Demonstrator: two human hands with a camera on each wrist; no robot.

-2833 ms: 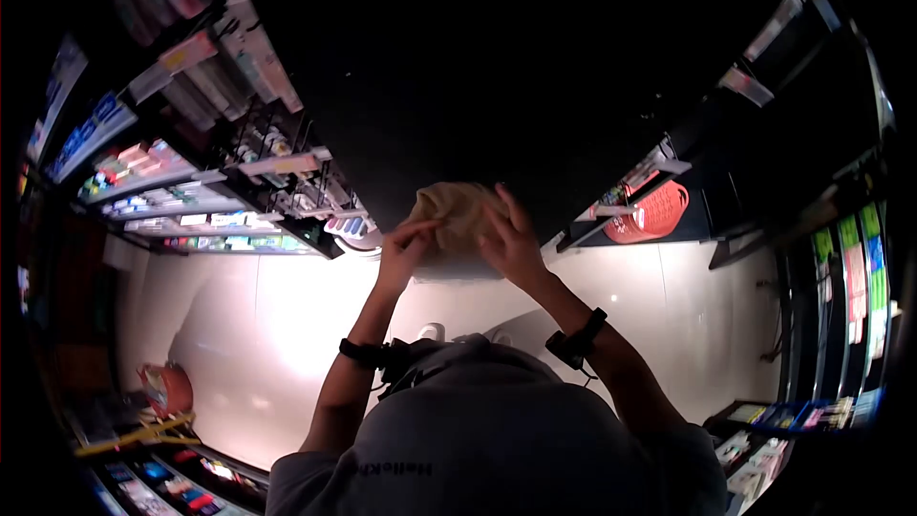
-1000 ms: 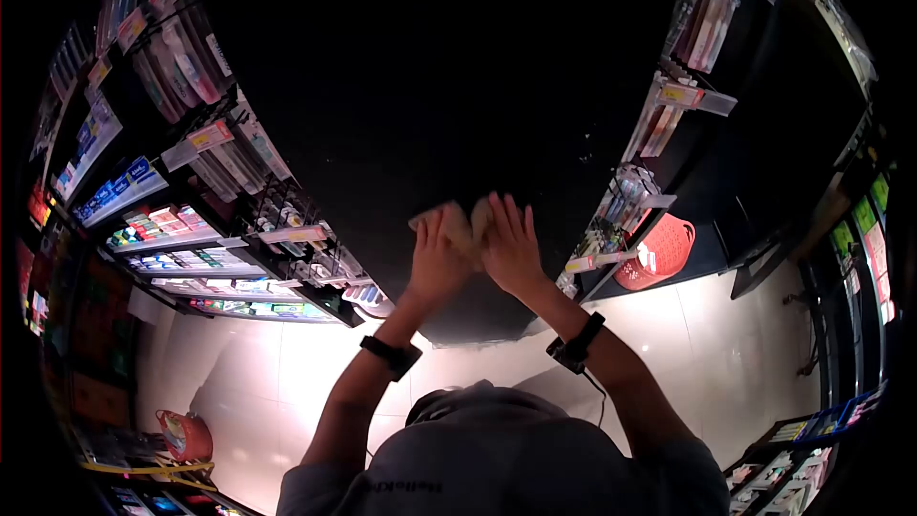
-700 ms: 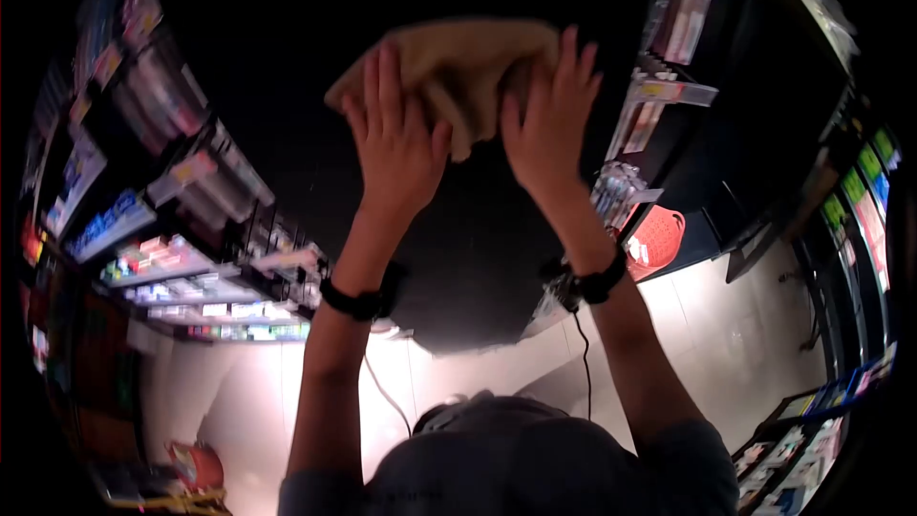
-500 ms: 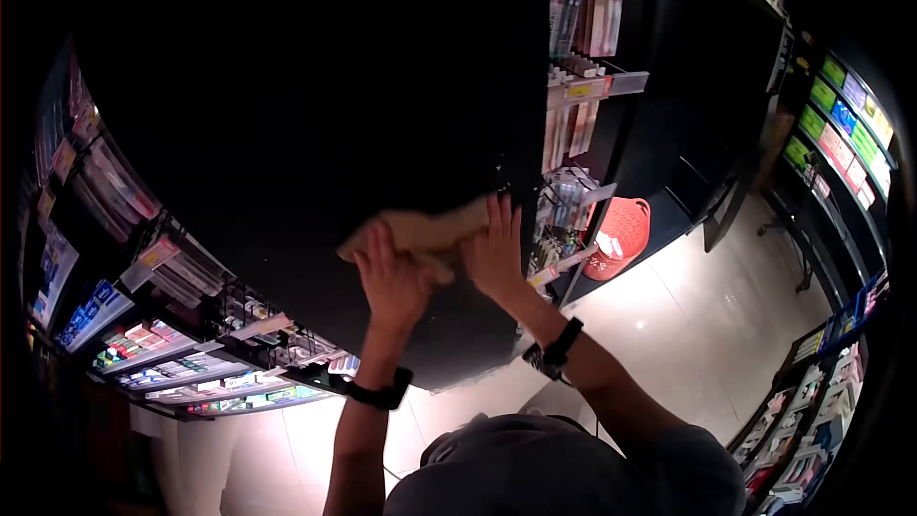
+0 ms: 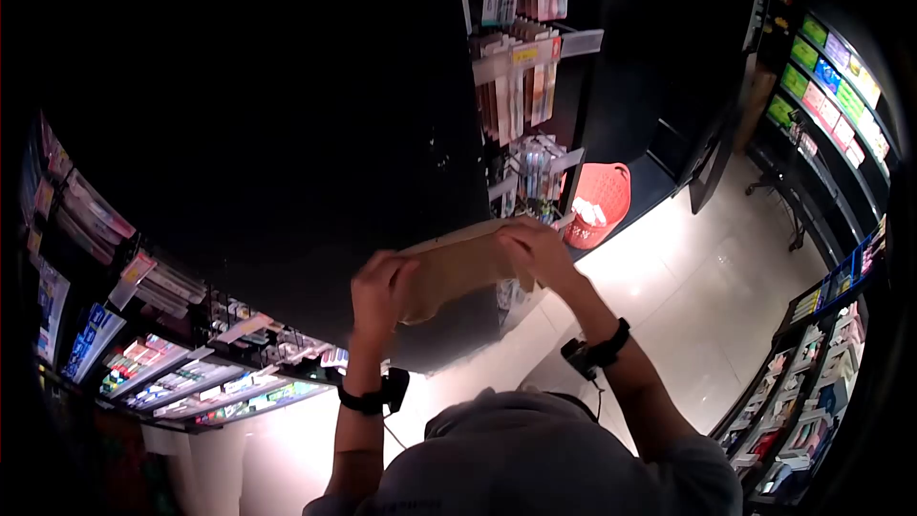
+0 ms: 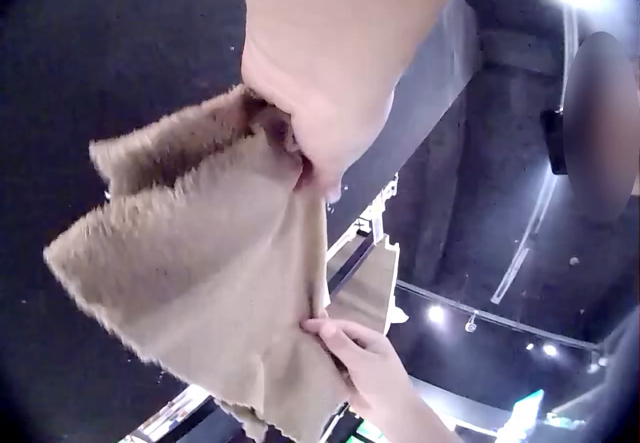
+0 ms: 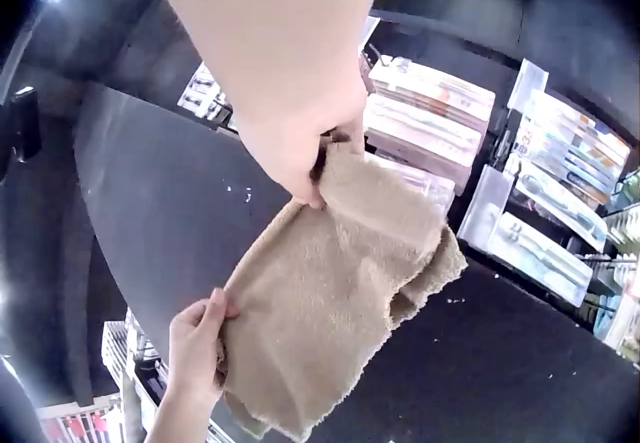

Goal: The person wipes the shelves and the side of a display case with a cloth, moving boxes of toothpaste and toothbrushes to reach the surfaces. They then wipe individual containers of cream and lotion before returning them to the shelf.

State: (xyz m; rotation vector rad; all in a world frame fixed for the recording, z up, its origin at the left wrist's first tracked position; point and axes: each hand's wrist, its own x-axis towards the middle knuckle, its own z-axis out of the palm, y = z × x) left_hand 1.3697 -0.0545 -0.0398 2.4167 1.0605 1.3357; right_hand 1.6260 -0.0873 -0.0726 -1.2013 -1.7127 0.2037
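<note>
A tan cloth [image 5: 457, 275] with fuzzy edges hangs stretched between both hands. In the head view my left hand [image 5: 375, 294] pinches its left end, thumb against the fabric, and my right hand [image 5: 543, 250] grips the right end. The right wrist view shows the cloth [image 7: 305, 303] doubled over, its loose folded part falling below the right hand [image 7: 295, 153]. From the left wrist, the fabric [image 6: 215, 273] droops in folds under the left hand [image 6: 335, 128]. Behind the cloth stands a smooth black panel [image 5: 287, 182] with small pale specks on it.
Shelves with hanging packets [image 5: 521, 86] line the panel's right side. A coral-red basket [image 5: 604, 196] with white items stands low beside them. Lit product shelves [image 5: 172, 363] run along the left. More stocked shelves [image 5: 812, 401] stand at the right, over a pale tiled floor [image 5: 659, 315].
The hands lay spread over the cloth against the black panel, reaching up and then down; now their fingers pinch its ends and hold it out. The head view has turned to the right.
</note>
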